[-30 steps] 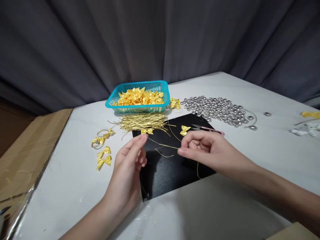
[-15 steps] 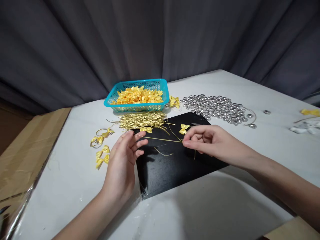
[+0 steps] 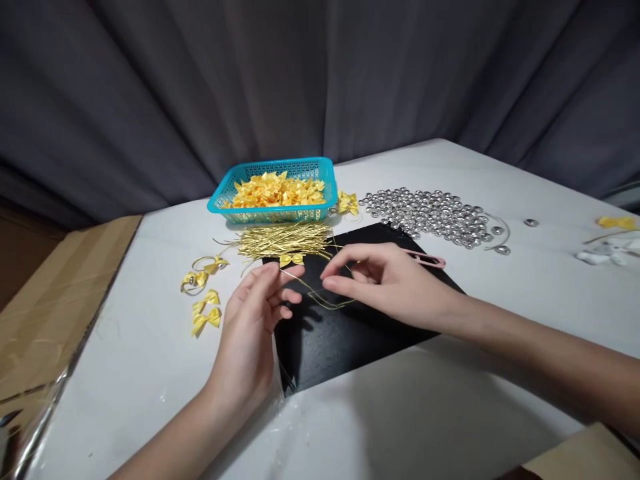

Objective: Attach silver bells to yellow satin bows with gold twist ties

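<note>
My left hand [image 3: 255, 320] and my right hand [image 3: 380, 280] meet over a black sheet [image 3: 350, 333] on the white table. A thin gold wire [image 3: 320, 297] runs between them: my left thumb and forefinger pinch one end, and my right thumb and forefinger pinch the other. The wire bends into a loop just below my right fingertips. A small yellow ribbon bow [image 3: 291, 259] lies on the sheet right behind my left fingertips. A heap of gold wires [image 3: 285, 241] lies just beyond it.
A teal basket [image 3: 274, 215] full of yellow bows stands at the back. To its right spreads a heap of silver beads [image 3: 430, 213]. Pink-handled snips [image 3: 425, 259] show behind my right hand. Several finished bows [image 3: 203, 293] lie at the left; cardboard [image 3: 55, 300] borders the table's left edge.
My right hand has moved left towards my left hand, covering the loose bow on the sheet. The gold wire between them has shortened and bent into a loop.
</note>
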